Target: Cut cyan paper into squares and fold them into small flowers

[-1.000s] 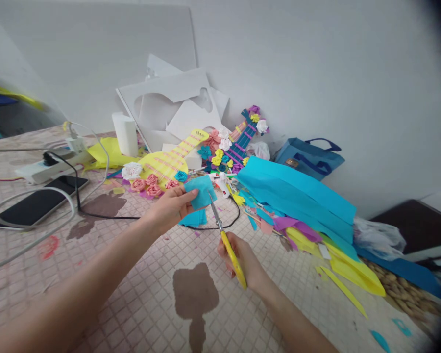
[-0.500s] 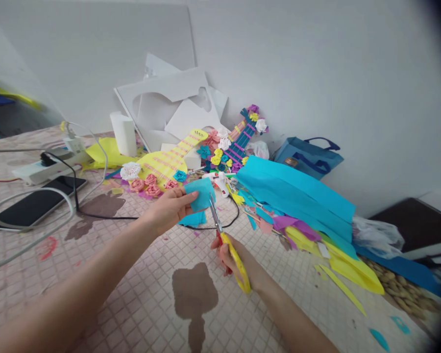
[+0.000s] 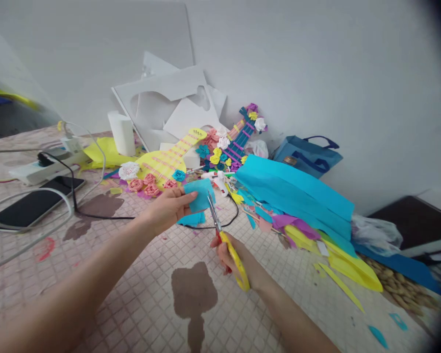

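Between the thumb and fingers of my left hand [image 3: 171,206] is a small square of blue crepe paper [image 3: 202,192]. My right hand [image 3: 238,257] is closed round the yellow and red handles of a pair of scissors [image 3: 216,220], whose blades meet the paper's right edge. Under the held square, more blue paper pieces [image 3: 192,219] lie on the table. Behind my left hand rests a yellow guitar-shaped board [image 3: 165,164] trimmed with paper flowers. A white glue gun [image 3: 220,182] lies just beyond the paper.
On the right lie a large blue paper sheet [image 3: 290,191], yellow paper [image 3: 353,267] and paper scraps. A blue guitar-shaped piece [image 3: 240,142] and white board offcuts [image 3: 161,81] lean at the back. To the left are a phone [image 3: 36,203], a power strip [image 3: 44,169] and loose cables.
The scissor blades have tilted slightly and now reach further over the right edge of the held paper. Both hands stay in nearly the same place; the view has shifted a little.
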A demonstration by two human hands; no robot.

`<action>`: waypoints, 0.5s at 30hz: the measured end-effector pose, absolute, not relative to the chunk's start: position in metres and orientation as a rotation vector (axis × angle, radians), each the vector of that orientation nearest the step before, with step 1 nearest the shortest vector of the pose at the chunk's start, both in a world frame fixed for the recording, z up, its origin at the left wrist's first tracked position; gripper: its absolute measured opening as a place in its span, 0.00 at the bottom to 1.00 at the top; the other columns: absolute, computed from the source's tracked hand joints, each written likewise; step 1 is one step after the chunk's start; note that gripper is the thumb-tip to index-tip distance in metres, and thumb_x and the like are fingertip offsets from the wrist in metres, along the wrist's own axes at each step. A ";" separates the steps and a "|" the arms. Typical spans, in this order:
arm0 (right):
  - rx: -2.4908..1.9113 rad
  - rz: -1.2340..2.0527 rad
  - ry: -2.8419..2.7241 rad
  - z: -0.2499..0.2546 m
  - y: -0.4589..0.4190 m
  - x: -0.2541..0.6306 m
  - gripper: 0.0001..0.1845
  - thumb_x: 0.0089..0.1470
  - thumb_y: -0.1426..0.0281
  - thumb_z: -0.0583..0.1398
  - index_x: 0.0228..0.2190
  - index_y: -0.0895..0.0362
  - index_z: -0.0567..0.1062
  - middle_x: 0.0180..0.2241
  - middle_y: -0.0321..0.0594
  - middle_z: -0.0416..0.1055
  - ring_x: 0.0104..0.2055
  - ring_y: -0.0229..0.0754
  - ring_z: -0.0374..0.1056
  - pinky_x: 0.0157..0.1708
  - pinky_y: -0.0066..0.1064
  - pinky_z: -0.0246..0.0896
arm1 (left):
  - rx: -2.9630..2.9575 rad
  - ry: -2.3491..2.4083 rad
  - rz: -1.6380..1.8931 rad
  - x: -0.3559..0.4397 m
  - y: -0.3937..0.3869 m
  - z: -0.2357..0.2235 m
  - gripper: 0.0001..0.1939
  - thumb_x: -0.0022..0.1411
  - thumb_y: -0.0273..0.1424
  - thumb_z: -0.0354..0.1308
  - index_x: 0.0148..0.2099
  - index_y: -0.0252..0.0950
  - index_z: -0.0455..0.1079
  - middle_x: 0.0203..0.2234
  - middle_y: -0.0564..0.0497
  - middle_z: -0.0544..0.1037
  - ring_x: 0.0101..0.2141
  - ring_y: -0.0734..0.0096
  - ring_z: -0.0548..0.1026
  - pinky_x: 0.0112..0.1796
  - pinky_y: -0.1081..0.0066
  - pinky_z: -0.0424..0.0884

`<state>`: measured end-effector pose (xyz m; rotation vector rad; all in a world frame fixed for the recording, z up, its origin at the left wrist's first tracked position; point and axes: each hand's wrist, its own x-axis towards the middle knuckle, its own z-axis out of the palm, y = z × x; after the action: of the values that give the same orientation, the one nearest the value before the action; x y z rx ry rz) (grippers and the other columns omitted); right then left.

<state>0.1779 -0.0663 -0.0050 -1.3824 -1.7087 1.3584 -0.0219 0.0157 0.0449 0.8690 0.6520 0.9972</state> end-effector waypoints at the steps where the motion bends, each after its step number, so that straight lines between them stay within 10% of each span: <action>1: -1.377 1.358 -1.704 -0.007 -0.066 0.178 0.31 0.52 0.41 0.47 0.36 0.56 0.64 0.23 0.31 0.57 0.21 0.32 0.55 0.19 0.24 0.59 | 0.866 0.657 0.995 -0.022 0.015 0.046 0.06 0.58 0.26 0.60 0.35 0.28 0.76 0.30 0.43 0.81 0.31 0.67 0.79 0.38 0.68 0.75; 15: -1.389 1.331 -1.671 -0.011 -0.063 0.175 0.28 0.54 0.43 0.48 0.35 0.56 0.64 0.20 0.29 0.56 0.18 0.29 0.52 0.18 0.23 0.58 | 0.866 0.677 0.962 -0.017 0.014 0.040 0.06 0.57 0.26 0.61 0.37 0.28 0.74 0.32 0.43 0.80 0.32 0.67 0.78 0.38 0.67 0.75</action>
<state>0.1753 -0.0627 -0.0107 -1.3892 -1.6710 1.3307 -0.0169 0.0138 0.0401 0.8661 0.6771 0.9623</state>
